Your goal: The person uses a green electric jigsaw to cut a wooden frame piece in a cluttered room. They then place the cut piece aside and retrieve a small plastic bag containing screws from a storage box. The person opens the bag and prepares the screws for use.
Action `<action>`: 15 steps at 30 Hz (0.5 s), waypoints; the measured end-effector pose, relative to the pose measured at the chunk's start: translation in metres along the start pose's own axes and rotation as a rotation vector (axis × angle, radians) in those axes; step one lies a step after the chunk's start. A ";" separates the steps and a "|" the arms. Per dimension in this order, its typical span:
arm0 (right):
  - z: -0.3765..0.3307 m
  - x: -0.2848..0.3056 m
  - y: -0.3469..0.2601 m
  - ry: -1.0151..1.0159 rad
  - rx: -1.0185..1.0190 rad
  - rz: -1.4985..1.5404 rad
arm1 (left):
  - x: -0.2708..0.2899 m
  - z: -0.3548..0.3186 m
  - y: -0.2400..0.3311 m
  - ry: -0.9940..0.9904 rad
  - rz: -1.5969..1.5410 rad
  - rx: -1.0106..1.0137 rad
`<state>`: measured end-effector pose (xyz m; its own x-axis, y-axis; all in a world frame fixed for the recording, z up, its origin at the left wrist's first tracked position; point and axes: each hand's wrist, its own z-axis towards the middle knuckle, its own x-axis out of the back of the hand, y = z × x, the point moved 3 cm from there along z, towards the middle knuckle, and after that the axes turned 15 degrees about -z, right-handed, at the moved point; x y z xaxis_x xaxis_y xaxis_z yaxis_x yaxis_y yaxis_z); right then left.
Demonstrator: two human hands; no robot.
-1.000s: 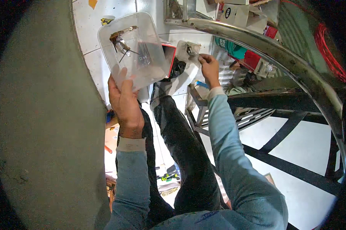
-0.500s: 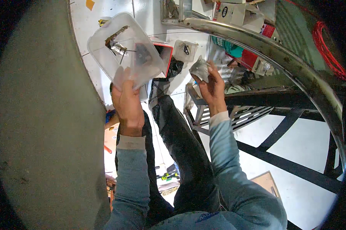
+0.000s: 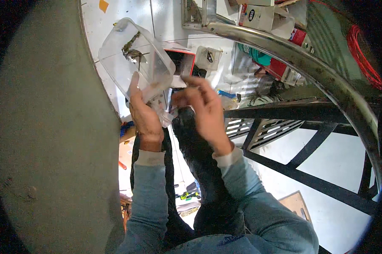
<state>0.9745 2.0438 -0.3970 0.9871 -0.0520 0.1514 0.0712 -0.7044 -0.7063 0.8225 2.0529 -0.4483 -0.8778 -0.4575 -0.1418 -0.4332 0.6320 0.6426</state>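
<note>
My left hand (image 3: pixel 145 116) grips a clear plastic container (image 3: pixel 157 67) by its near end, thumb laid along the wall. The container is tilted; a dark brownish strip with a shiny silvery piece (image 3: pixel 134 54) shows in it or through its clear base. Under its near corner, beside my left fingers, hangs a crumpled clear plastic bag (image 3: pixel 165 116); what holds it is partly hidden. My right hand (image 3: pixel 205 112) is just right of the bag, fingers spread and slightly blurred, with nothing visible in them.
Beyond the container stand a red-edged box (image 3: pixel 186 63) and a small clear tub (image 3: pixel 208 58) on white tiles. A curved metal rail (image 3: pixel 284 44) and a dark frame (image 3: pixel 279 111) run along the right. A grey surface (image 3: pixel 51 127) fills the left; red cable (image 3: pixel 362 57) lies far right.
My right hand has swung left and nearer, toward the container. The crumpled plastic it held no longer shows in its fingers; clear plastic now shows beside my left hand. The container has tilted.
</note>
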 end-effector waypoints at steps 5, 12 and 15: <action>0.085 0.079 0.102 0.725 0.224 -0.961 | -0.005 0.001 0.002 0.028 -0.029 0.029; 0.146 0.144 0.200 0.412 -0.312 -0.838 | 0.001 0.005 -0.002 0.045 -0.080 0.017; 0.130 0.129 0.191 0.778 -0.089 -1.038 | -0.005 -0.002 0.004 0.054 -0.082 0.036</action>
<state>1.1344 1.9947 -0.6025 0.1337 0.1687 0.9766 0.7077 -0.7060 0.0251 0.8256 2.0568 -0.4437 -0.8272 -0.5412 -0.1510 -0.5109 0.6126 0.6031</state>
